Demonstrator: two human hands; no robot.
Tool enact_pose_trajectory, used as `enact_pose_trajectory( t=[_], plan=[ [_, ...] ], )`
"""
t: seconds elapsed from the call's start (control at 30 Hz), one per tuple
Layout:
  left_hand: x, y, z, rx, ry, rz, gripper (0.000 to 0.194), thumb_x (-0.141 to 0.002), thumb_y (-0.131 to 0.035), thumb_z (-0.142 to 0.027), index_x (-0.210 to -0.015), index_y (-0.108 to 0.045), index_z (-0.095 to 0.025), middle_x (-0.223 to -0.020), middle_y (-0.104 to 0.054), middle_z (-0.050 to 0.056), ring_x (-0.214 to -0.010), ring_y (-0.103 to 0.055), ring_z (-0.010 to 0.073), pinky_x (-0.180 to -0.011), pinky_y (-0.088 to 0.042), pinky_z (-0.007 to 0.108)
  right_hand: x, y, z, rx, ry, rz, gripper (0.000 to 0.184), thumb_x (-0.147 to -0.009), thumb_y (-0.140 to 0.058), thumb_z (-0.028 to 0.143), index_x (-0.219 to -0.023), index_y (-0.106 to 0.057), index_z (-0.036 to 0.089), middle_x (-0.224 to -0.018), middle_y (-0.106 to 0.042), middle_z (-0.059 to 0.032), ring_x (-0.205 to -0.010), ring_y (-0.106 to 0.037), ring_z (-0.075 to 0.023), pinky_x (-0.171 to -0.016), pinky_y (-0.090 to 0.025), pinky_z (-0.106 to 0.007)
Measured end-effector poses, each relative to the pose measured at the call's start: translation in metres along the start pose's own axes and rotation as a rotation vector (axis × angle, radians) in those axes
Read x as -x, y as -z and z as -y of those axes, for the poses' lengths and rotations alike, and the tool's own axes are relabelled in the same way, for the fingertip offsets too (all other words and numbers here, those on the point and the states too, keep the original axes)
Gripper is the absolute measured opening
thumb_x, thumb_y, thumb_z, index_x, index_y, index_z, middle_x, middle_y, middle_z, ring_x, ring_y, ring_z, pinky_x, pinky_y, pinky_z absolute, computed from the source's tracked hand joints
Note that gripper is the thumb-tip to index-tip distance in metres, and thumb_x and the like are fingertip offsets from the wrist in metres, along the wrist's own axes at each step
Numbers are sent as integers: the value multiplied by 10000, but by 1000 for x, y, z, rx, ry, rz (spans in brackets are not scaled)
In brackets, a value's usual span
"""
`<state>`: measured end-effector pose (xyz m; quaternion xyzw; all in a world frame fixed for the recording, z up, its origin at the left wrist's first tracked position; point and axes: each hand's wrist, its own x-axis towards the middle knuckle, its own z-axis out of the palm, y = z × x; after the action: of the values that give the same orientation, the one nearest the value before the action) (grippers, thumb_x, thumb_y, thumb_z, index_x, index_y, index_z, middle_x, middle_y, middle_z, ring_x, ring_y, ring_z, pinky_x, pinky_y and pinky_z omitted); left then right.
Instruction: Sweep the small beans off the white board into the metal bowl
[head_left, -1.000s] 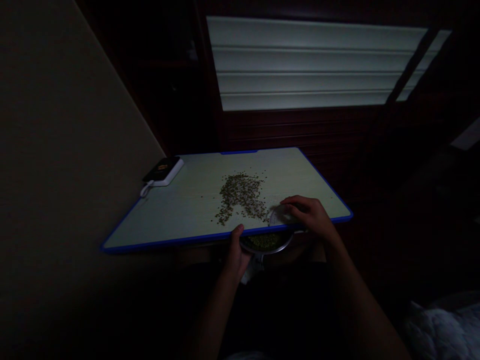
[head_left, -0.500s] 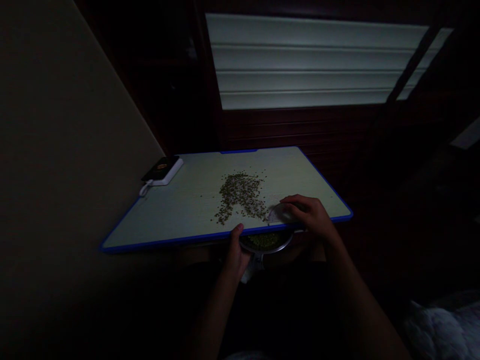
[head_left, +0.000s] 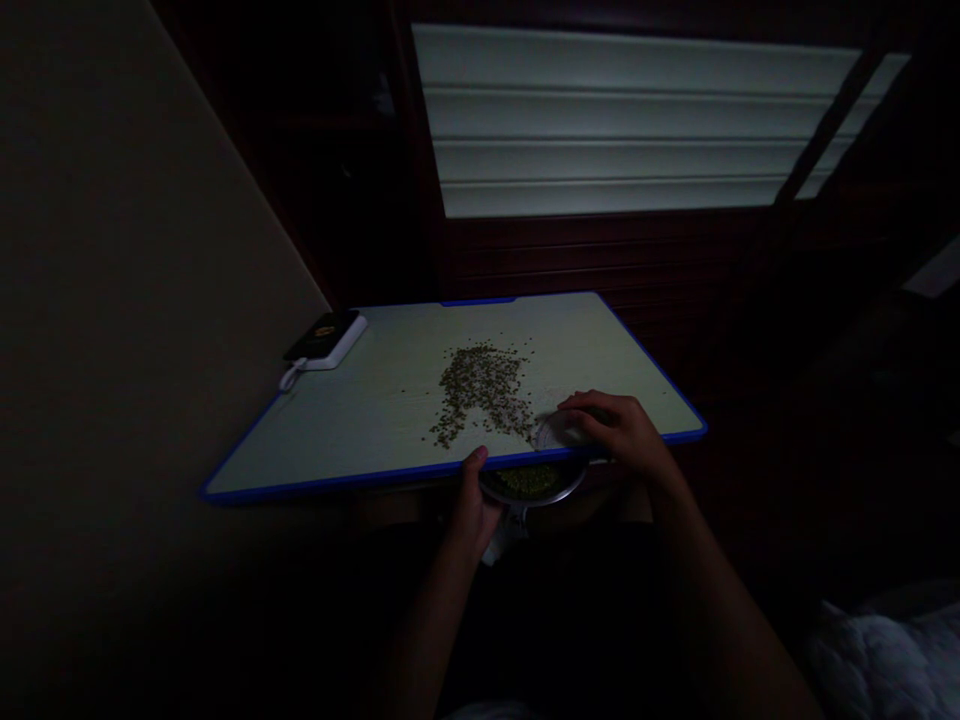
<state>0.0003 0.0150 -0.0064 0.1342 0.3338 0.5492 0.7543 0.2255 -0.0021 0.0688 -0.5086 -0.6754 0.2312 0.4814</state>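
A dim room, seen from above and behind a person's two bare hands at the near edge of a pale counter (head_left: 360,440) with a bright blue rim. The surface is smooth, with a faint wood-like grain.

The right hand (head_left: 622,435) rests on the counter, its fingers (head_left: 592,405) curled closely over a small, curved, pale plastic piece (head_left: 551,433). The piece looks thin and slightly see-through, though the dim light hides its exact shape. It sits at the lower right end of a loose scatter of small olive-brown grains (head_left: 480,392), which touch or lie just beside it. The scatter spreads across the middle of the counter in a rough, uneven patch.

The left hand (head_left: 474,502) is at the counter's near edge, with its thumb (head_left: 477,458) raised. Its other fingers are out of sight below the edge. It lies against the left rim of a round steel bowl (head_left: 532,487), but I cannot tell whether it grips the bowl. The bowl sits just below the edge, holding a heap of similar greenish grains.

At the far left corner, a black phone (head_left: 322,335) lies on a white power bank (head_left: 337,352).
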Motion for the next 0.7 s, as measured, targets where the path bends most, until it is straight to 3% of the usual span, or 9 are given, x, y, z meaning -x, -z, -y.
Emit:
enact_pose_trajectory(
  t=[0.33, 0.53, 0.7],
  plan=[
    [-1, -2, 0, 13, 3, -26, 274, -956, -608, -269, -1195, -708, -180, -1055, -834, 73, -1078, -765, 252, -1026, -582, 411, 0, -1, 0, 23, -16, -42, 214, -896, -691, 385, -1026, -810, 264, -1040, -816, -36, -996, -751, -227, -902, -568, -359],
    [-1, 1, 0, 10, -7, 2, 269, -950, -618, -271, -1195, -708, -206, -1063, -832, 62, -1098, -758, 246, -1027, -581, 397, -1, -4, -6, 71, -78, -204, 262, -916, -640, 368, -1068, -794, 221, -1056, -813, -71, -985, -751, -243, -910, -564, -382],
    [1, -2, 0, 5, -8, -10, 270, -957, -603, -267, -1198, -707, -206, -1027, -836, 59, -1107, -755, 246, -1039, -573, 405, -2, -5, -4, 81, -70, -207, 270, -920, -633, 374, -1085, -793, 232, -1095, -808, -62, -1031, -743, -240, -946, -555, -375]
  ],
)
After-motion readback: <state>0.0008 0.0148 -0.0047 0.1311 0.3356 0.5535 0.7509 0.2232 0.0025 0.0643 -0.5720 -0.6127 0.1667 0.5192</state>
